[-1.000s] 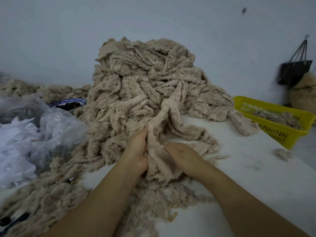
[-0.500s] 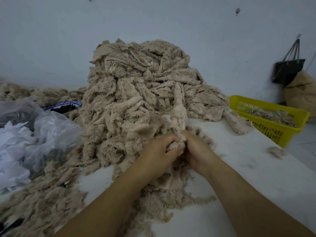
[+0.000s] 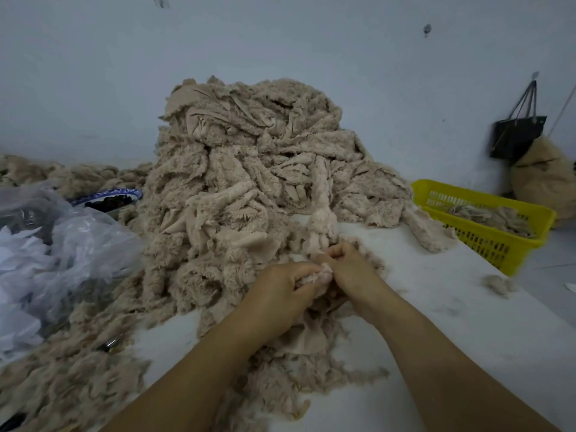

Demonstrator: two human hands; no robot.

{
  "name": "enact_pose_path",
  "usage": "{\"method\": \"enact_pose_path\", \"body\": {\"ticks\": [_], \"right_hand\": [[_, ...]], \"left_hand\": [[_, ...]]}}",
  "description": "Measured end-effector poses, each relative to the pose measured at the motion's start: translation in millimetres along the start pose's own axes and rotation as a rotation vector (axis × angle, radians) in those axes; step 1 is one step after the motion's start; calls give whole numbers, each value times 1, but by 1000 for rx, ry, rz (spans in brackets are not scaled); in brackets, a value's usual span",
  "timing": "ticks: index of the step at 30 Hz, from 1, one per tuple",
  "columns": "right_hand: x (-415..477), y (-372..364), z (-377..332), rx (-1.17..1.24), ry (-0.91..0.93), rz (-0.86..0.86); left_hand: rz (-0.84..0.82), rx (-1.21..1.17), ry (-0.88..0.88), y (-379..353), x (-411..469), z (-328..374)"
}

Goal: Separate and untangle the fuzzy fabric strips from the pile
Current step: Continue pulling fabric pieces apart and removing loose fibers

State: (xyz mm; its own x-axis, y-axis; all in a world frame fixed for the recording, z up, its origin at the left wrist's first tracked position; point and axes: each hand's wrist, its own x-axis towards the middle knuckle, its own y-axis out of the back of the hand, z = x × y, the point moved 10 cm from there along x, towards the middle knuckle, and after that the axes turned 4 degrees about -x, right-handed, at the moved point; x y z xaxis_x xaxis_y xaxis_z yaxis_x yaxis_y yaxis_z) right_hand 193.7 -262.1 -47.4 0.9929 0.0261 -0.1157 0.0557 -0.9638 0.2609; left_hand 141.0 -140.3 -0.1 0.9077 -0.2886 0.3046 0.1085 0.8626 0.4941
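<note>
A tall pile of beige fuzzy fabric strips [image 3: 249, 169] stands on the white table [image 3: 452, 332] against the wall. One fuzzy strip [image 3: 322, 219] runs from the pile down to my hands at its front. My left hand [image 3: 280, 294] has its fingers curled round the strip's lower end. My right hand [image 3: 349, 269] pinches the same strip just above, touching the left hand. Loose strips and fluff [image 3: 296, 369] lie under and in front of my wrists.
A yellow plastic basket [image 3: 486, 241] holding a few strips sits at the table's right edge. Clear plastic bags with white scraps [image 3: 62, 254] lie at left, behind them a blue-rimmed bowl [image 3: 109, 198]. More fluff [image 3: 62, 385] covers the near left. A black bag [image 3: 517, 135] hangs on the wall.
Both hands rose from lying flat on the fabric and came together, gripping the strip's end. The strip now runs straighter from the pile to my hands.
</note>
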Motion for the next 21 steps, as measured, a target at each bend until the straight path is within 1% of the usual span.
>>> {"method": "enact_pose_path", "body": {"ticks": [3, 6, 8, 9, 10, 11, 13, 14, 15, 17, 21], "right_hand": [[1, 9, 3, -56, 12, 87], [-4, 32, -8, -65, 109, 319], [-9, 50, -11, 71, 156, 480], [-10, 54, -7, 189, 138, 512], [-9, 52, -1, 329, 98, 496], [-7, 43, 4, 484, 57, 437], [-4, 15, 7, 742, -14, 241], [-3, 2, 7, 786, -49, 148], [-3, -7, 7, 772, -74, 73], [-2, -17, 7, 666, -74, -17], [1, -19, 3, 435, 11, -31]], "left_hand": [[12, -76, 25, -1, 0, -1], [86, -274, 143, 10, -2, -8], [175, -403, 230, 18, -3, -17], [227, -429, 249, 22, -2, -21], [275, -470, 266, 26, -2, -24], [317, -544, 285, 29, -3, -28], [389, -769, 342, 32, -4, -38], [421, -893, 374, 32, -6, -43], [449, -1000, 400, 34, -7, -47], [458, -1148, 424, 35, -7, -52], [305, -1295, 407, 26, -1, -48]]}}
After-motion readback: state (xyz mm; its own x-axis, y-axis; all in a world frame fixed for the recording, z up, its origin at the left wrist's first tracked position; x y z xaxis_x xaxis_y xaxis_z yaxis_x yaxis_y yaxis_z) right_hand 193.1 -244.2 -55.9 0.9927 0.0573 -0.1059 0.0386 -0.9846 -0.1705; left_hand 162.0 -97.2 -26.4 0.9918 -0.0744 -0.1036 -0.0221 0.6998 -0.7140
